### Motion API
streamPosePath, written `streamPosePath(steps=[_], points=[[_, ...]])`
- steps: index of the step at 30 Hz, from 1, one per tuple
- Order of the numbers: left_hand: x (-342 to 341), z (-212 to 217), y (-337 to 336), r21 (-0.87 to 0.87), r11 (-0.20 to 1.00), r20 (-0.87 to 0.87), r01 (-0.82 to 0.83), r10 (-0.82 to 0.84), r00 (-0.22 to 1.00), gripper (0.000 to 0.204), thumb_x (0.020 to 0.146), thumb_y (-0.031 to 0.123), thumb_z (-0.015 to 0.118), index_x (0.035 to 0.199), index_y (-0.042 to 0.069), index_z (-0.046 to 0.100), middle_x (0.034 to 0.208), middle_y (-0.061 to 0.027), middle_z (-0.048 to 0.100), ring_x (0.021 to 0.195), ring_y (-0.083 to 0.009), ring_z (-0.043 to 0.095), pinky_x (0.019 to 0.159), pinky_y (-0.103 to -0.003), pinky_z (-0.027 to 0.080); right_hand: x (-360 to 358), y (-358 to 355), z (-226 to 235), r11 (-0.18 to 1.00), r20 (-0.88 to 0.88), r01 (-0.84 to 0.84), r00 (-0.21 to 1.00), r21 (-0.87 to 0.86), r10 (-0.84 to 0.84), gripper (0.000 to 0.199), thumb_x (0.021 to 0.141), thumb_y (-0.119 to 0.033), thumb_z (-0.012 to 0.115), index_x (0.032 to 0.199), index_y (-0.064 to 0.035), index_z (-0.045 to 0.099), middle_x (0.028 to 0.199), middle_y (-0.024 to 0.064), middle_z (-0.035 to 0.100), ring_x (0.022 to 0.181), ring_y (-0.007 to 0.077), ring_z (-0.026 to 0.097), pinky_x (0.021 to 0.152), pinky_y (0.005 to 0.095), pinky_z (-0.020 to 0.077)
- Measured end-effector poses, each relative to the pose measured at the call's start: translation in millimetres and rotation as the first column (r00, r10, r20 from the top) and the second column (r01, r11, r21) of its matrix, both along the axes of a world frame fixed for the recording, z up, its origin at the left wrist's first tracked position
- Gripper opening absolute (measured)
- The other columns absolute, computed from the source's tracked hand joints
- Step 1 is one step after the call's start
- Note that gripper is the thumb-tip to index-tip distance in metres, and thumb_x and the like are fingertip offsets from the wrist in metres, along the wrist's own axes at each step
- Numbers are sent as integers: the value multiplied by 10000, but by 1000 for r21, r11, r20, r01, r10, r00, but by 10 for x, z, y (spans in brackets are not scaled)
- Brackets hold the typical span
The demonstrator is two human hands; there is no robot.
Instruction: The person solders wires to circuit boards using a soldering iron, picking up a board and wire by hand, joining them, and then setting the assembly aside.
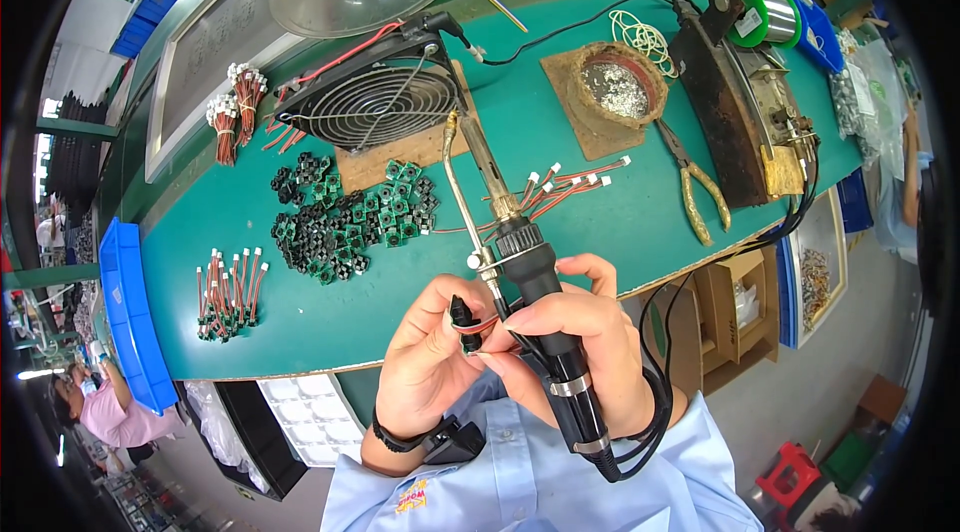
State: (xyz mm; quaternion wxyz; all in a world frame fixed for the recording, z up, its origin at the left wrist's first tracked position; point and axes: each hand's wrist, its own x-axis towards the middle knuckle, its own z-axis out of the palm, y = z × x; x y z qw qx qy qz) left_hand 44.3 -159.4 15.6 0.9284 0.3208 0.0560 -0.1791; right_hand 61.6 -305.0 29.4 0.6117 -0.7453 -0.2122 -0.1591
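My right hand is closed round the black handle of a soldering iron, whose metal barrel and thin solder feed tube point away from me. In my left hand, pinched between thumb and fingers, is a small black circuit board part. Red and dark wires run from that part toward my right fingertips, which come close to it. Beyond my hands lies a heap of small black and green circuit board parts. Some white-plugged wire leads rest past the iron.
A black fan stands at the back, near bundled leads. Wired parts lie at left by a blue tray. At right are a solder pot, pliers, a dark metal unit and a solder wire spool.
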Motion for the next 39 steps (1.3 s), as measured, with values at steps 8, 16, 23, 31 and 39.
streamPosePath(steps=[8, 16, 23, 31, 39], points=[[-3, -17, -2, 29, 1000, 23, -10, 9, 1000, 257, 903, 260, 547, 1005, 33, 481, 896, -37, 461, 805, -114, 448, 694, -250, 390, 0, -8, 6, 1000, -8, 3, 1000, -11, -3, 418, 660, -25, 739, 1008, -84, 516, 879, -5, 643, 636, 166, 600, 819, 386, 387], [-20, -32, 1, 116, 992, 107, -52, 40, 993, 225, 912, 234, 533, 991, 28, 487, 881, -40, 464, 805, -121, 442, 708, -252, 380, -4, -34, 32, 999, -64, -18, 998, -32, 16, 413, 670, -39, 739, 1015, -90, 518, 870, -4, 644, 661, 156, 607, 836, 386, 386], [-24, -24, -3, 174, 981, 137, -85, 61, 989, 214, 911, 223, 535, 980, 26, 488, 866, -45, 470, 807, -126, 441, 716, -256, 377, 3, -59, 28, 998, -102, -58, 993, -34, 54, 412, 676, -43, 735, 1024, -87, 520, 874, 2, 644, 690, 158, 612, 843, 395, 388], [-30, -18, -3, 176, 980, 110, -90, 71, 991, 216, 909, 226, 539, 977, 28, 488, 865, -48, 475, 793, -125, 441, 709, -255, 374, 20, -56, 50, 997, -88, -68, 994, -45, 64, 401, 683, -45, 729, 1022, -82, 516, 914, 7, 647, 699, 157, 618, 837, 396, 391], [-38, -29, 7, 177, 981, 112, -78, 59, 992, 223, 907, 230, 543, 984, 27, 489, 862, -53, 478, 782, -126, 443, 697, -253, 365, 19, -75, 60, 994, -107, -94, 990, -48, 88, 396, 686, -45, 725, 1020, -81, 513, 933, 6, 647, 729, 165, 627, 836, 394, 389]])
